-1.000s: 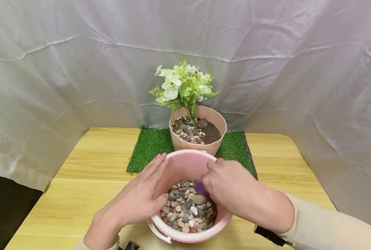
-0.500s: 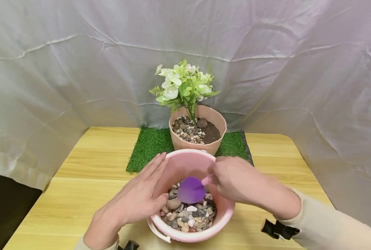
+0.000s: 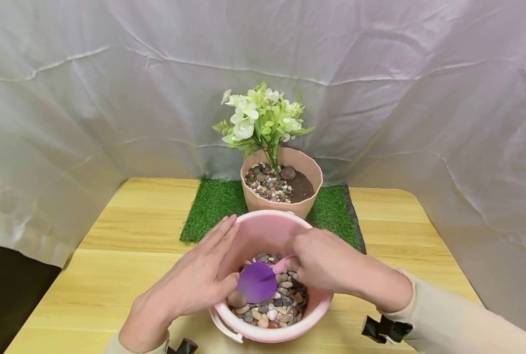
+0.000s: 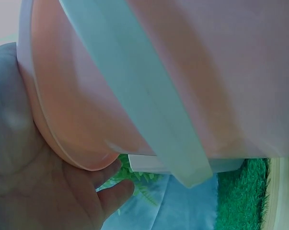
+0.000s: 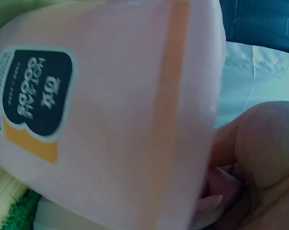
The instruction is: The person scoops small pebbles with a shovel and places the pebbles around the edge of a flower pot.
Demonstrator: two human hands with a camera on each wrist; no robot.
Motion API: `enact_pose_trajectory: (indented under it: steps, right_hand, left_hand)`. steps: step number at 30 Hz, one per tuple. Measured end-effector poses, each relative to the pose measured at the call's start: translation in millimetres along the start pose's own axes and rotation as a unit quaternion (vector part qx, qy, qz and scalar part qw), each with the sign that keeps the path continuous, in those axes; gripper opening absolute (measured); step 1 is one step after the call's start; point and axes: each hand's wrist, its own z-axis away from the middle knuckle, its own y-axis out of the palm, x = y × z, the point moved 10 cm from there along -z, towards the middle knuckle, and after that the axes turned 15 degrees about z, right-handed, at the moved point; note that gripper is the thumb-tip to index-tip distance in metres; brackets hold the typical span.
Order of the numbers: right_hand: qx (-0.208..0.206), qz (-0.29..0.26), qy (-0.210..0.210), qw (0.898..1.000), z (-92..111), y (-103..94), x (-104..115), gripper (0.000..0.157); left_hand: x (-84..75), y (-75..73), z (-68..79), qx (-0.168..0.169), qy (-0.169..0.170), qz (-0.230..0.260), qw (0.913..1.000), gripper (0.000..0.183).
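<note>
A pink bucket (image 3: 277,335) of mixed pebbles (image 3: 285,310) stands at the near middle of the table. Along its left rim rests my left hand (image 3: 192,280), fingers straight and thumb over the inside. My right hand (image 3: 324,260) reaches in over the right rim, gripping the pink handle of a small toy shovel (image 3: 257,282). The shovel's purple blade lies over the pebbles on the left, beside a larger tan stone. In the left wrist view, the palm (image 4: 43,177) lies against the rim; in the right wrist view, the bucket wall hides the blade.
Behind the bucket, a peach flowerpot (image 3: 273,201) sits on a green turf mat (image 3: 220,206). It holds a white-flowered plant (image 3: 263,118), small stones and dark soil. The bucket's white handle (image 3: 225,328) hangs down at the left. A grey curtain (image 3: 156,98) encloses the table.
The shovel blade has swung from the bucket's right side across to the left, and the larger tan stone has shifted left with it. The left hand has stayed in place.
</note>
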Motion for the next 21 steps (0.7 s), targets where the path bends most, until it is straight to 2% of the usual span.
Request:
enact_pose_trajectory:
  steps: [9,21]
  right_hand:
    - [0.041,-0.062,0.023,0.997,-0.8,4.6,-9.4,0.013]
    - [0.051,-0.093,0.034,0.994,-0.1,7.4,-17.0,0.015]
  left_hand:
    - [0.6,0.9,0.1,0.0,0.004,-0.002,1.0,0.094]
    - [-0.7,-0.7,-0.5,-0.003,0.004,0.004,1.0,0.093]
